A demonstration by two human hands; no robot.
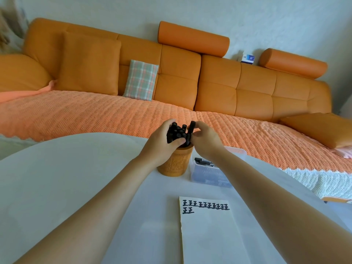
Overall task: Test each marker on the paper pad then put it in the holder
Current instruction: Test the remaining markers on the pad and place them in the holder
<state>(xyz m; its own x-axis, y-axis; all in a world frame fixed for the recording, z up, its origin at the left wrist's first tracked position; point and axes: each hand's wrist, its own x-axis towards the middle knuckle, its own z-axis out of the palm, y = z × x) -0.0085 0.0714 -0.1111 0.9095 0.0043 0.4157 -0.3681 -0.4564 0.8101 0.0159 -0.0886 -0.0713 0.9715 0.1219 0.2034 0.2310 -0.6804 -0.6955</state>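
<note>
A home living room: a long orange sofa (171, 73) with a plaid cushion (141, 80) behind a white table (66, 178)

Black marker strokes shaped like the character 正 are seen on the paper pad (209, 229): a long row across its far edge and a short group beneath it at the left. Print on the small blue-and-white box (248, 58) behind the sofa (217, 86) cannot be read.
</note>
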